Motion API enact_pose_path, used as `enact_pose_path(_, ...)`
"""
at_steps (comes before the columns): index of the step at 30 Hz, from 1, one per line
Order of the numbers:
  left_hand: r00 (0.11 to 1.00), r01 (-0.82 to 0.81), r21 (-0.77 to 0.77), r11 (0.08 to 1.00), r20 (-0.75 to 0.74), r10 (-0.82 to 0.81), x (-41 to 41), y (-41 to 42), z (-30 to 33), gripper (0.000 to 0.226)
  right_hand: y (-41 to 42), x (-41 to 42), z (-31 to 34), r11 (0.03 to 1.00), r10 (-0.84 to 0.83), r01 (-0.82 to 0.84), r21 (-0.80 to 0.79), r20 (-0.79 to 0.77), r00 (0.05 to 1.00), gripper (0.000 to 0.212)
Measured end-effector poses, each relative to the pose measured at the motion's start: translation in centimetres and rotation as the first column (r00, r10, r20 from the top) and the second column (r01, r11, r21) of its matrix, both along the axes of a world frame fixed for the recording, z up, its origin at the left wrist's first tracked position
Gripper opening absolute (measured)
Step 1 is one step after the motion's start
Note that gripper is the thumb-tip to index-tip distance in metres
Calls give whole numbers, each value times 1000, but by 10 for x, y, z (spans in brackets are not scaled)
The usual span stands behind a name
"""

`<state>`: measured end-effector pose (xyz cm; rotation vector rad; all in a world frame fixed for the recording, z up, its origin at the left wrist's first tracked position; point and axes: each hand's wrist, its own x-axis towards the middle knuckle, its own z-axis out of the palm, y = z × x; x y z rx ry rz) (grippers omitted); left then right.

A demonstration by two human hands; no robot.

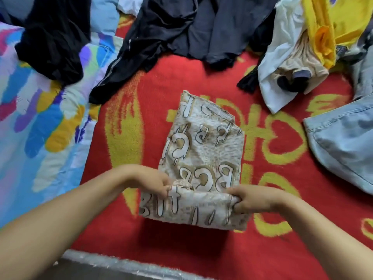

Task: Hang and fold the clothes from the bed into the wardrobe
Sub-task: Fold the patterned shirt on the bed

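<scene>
Gripping the beige lettered garment (203, 158), left hand (155, 183) and right hand (249, 199) fingers curled on its folded near edge

Cloth surfaces around the fingers

Thin matt woven cloth, beige with printed white letters, is pinched at its near fold by the left hand (156, 183) and right hand (249, 201): the printed garment (203, 150). Beneath the fingers a red blanket (153, 93) of fuzzy, napped pile is seen. Beyond the fingertips, black garments (161, 33) with a slight sheen are heaped; right of the right fingers, pale denim (343, 142), coarse and stitched; left of the left fingers, a smooth quilted cover (40, 118).
</scene>
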<state>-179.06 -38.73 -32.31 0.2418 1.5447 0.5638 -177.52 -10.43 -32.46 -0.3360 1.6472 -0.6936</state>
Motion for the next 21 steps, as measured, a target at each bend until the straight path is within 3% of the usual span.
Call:
enact_pose_path(2, 920, -386, 68, 920, -45, 389, -22, -16, -7, 9, 12, -15, -10, 902, -427, 429, -50, 40, 903, 33)
enact_pose_path(3, 799, -583, 101, 806, -109, 592, -30, -21, -15, 13, 14, -21, -20, 795, -606, 605, -46, 1, 795, 31)
enact_pose_path(5, 448, -873, 152, 464, -128, 885, -35, -19, -34, 17, 12, -24, -41, 604, -762, 796, 48, -257, 594, 33)
enact_pose_path(7, 224, -968, 118, 223, -6, 975, -29, -10, -52, 38, 4, -13, -59, 417, -807, 903, 99, -417, 418, 43)
enact_pose_path(8, 205, -975, 96, 203, 17, 979, -20, -5, -60, 48, -1, -6, -65, 353, -831, 931, 97, -424, 359, 43)
enact_pose_path(9, 241, -965, 102, 244, -36, 970, -10, 0, -65, 54, -5, 2, -69, 322, -845, 942, 94, -419, 331, 42)
enact_pose_path(11, 357, -892, 169, 420, -309, 882, 9, 3, -76, 42, -12, 13, -75, 352, -825, 931, 96, -439, 357, 36)
enact_pose_path(12, 361, -846, 190, 498, -483, 798, 15, 4, -82, 29, -14, 14, -77, 378, -797, 923, 78, -479, 367, 31)
enact_pose_path(14, 314, -776, 244, 582, -652, 691, 21, 5, -89, 23, -16, 12, -76, 387, -757, 922, -27, -580, 301, 22)
enact_pose_path(16, 285, -746, 300, 595, -664, 692, 14, 8, -89, 30, -16, 6, -72, 386, -743, 907, -166, -639, 199, 19)
enact_pose_path(17, 264, -762, 329, 559, -630, 730, 6, 9, -87, 34, -16, 4, -72, 376, -743, 902, -213, -650, 156, 17)
enact_pose_path(20, 221, -812, 443, 379, -367, 903, -18, 5, -73, 43, -14, -7, -73, 275, -780, 918, -287, -625, 38, 14)
enact_pose_path(21, 261, -811, 438, 388, -324, 909, -22, 2, -74, 45, -12, -10, -76, 240, -786, 928, -283, -618, 15, 14)
